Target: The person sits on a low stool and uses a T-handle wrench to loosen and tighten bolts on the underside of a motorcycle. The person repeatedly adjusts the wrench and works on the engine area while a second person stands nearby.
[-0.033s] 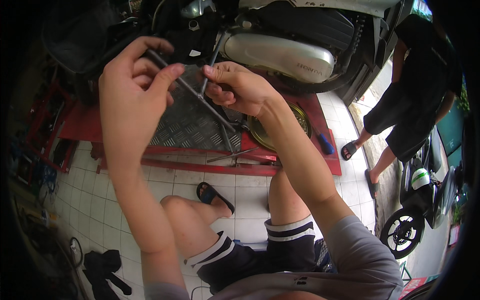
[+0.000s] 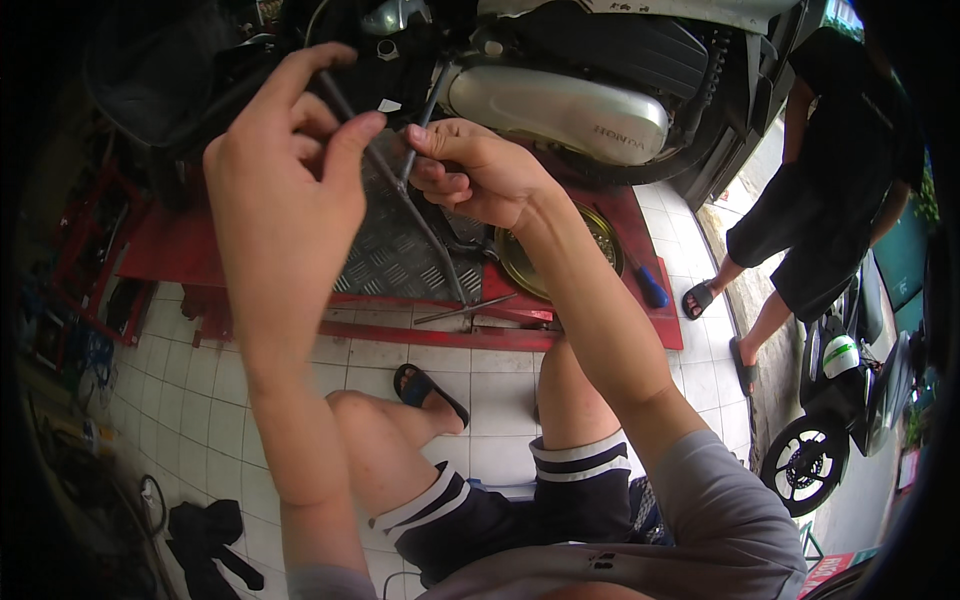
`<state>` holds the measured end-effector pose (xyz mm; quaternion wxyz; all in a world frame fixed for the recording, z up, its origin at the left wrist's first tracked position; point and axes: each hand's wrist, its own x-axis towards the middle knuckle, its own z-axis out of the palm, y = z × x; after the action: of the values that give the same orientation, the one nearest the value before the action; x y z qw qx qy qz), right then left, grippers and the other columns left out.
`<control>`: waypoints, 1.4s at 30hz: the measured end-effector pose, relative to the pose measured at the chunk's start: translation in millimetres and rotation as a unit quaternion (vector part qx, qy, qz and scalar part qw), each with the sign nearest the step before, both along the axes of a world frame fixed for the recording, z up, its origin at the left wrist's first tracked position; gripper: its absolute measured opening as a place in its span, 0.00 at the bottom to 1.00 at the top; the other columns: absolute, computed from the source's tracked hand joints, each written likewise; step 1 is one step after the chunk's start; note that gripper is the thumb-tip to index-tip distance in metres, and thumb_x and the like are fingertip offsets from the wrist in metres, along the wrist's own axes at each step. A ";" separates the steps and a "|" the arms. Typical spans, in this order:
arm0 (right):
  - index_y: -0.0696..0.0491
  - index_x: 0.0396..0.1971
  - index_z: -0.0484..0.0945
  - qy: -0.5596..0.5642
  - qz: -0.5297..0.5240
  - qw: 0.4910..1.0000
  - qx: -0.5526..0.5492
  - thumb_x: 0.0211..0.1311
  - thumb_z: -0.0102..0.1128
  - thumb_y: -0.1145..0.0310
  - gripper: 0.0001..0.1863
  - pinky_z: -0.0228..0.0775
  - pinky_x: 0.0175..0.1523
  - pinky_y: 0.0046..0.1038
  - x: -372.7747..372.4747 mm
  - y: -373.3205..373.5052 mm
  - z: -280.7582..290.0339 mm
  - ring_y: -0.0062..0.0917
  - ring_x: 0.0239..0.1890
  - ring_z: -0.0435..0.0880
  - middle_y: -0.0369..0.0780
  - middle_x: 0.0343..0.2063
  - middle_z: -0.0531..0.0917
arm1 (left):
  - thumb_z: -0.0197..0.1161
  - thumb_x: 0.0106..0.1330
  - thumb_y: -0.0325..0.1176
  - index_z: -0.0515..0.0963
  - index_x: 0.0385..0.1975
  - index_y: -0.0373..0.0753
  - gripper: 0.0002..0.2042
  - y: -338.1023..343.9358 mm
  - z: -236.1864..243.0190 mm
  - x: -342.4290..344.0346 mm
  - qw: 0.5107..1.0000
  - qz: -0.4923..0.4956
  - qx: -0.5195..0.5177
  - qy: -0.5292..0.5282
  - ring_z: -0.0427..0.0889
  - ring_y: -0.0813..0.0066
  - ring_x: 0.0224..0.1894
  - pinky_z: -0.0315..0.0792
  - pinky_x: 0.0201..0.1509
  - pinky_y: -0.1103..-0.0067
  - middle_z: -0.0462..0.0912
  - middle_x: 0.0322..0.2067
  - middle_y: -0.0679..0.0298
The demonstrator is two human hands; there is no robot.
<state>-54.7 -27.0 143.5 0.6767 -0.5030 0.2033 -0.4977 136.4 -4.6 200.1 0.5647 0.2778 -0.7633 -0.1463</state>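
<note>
A dark metal Y-shaped wrench (image 2: 424,222) spans the space before the scooter's lower side, its arms meeting near my right hand. My right hand (image 2: 470,170) pinches one arm between thumb and fingers; the upper end of that arm lies beside the scooter's silver engine cover (image 2: 560,112). Beside another arm is my left hand (image 2: 290,180), with index finger stretched out and thumb apart. Its fingers are loosely bent around that arm without closing on it, and some contact is hidden behind the hand.
The scooter stands on a red lift platform (image 2: 640,230) with a ridged metal plate (image 2: 385,270). A brass-coloured round tray (image 2: 520,270), a blue-handled screwdriver (image 2: 652,288) and a thin metal rod (image 2: 465,310) lie there. At right stand a person in black (image 2: 835,170) and another motorbike (image 2: 830,400).
My left hand has risen slightly and shifted right. The wrench has turned clockwise, its upper left arm standing steeper. My right hand stays nearly in place.
</note>
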 end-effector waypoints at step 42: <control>0.60 0.40 0.71 -0.127 -0.077 0.989 0.028 0.67 0.54 0.68 0.10 0.51 0.24 0.16 -12.1 -20.0 6.9 0.12 0.19 0.59 0.31 0.19 0.67 | 0.65 0.62 0.41 0.71 0.54 0.24 0.27 46.8 -36.8 -15.7 0.996 0.007 0.083 -0.025 0.71 0.72 0.10 0.65 0.18 0.78 0.74 0.12 0.58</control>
<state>-66.8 -47.0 150.4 0.6705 -0.3994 0.1677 -0.6023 120.7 42.2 163.3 0.5212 0.3325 -0.7605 -0.1986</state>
